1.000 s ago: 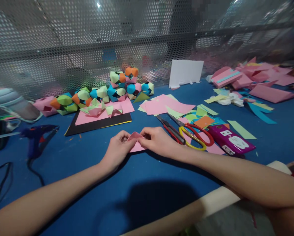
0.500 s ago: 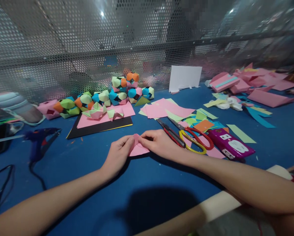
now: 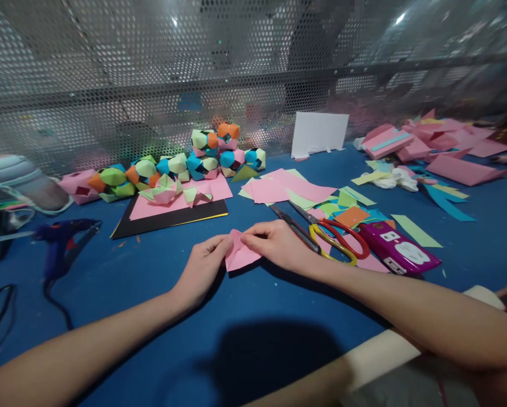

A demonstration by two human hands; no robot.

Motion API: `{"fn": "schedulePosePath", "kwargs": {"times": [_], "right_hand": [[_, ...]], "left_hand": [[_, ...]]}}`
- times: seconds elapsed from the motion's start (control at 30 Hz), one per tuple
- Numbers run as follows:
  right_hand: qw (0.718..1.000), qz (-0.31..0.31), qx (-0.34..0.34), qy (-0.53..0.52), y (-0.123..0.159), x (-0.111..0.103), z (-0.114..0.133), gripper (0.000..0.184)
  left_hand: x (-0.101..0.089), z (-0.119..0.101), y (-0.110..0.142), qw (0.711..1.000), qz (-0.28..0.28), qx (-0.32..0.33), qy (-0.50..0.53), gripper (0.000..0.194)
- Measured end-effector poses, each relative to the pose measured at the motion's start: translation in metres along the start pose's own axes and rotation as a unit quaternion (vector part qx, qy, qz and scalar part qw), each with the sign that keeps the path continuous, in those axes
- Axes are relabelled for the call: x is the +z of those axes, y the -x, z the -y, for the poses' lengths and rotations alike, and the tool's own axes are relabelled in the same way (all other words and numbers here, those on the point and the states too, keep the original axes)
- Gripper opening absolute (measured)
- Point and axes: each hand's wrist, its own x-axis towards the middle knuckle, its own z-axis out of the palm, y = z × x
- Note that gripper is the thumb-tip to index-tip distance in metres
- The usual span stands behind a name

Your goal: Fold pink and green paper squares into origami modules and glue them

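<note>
A small folded piece of pink paper (image 3: 240, 254) is held between my two hands, just above the blue table (image 3: 160, 345). My left hand (image 3: 203, 263) pinches its left edge between thumb and fingers. On the other side, my right hand (image 3: 281, 244) grips the upper right edge, thumb lying on the paper. Creases show on its face; its underside is hidden. Close to my right hand lie a box cutter (image 3: 296, 229) and scissors (image 3: 342, 246) with red and yellow handles.
Folded paper balls (image 3: 177, 167) line the back near a black sheet (image 3: 168, 220). A glue gun (image 3: 62, 243) and a bottle (image 3: 26, 183) stand left. Pink sheets (image 3: 287, 186), a purple packet (image 3: 399, 249), a white card (image 3: 320, 134) and a pink paper pile (image 3: 448, 141) lie right.
The pink paper has tilted so that more of its creased face shows between my hands. Both hands keep their grip and have shifted only slightly.
</note>
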Motion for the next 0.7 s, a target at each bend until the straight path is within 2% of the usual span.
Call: {"fn": "schedulePosePath", "kwargs": {"times": [0.2,0.7], "right_hand": [[1.0,0.006,0.003,-0.003,0.0011,-0.0002,0.0021,0.023],[0.999,-0.006,-0.018,-0.037,0.0018,0.0025,-0.0017,0.02]], "left_hand": [[-0.0015,0.0001,-0.0005,0.998,-0.023,0.025,-0.062,0.027],[-0.0007,0.0047,-0.0012,0.999,-0.018,0.003,-0.038,0.029]]}}
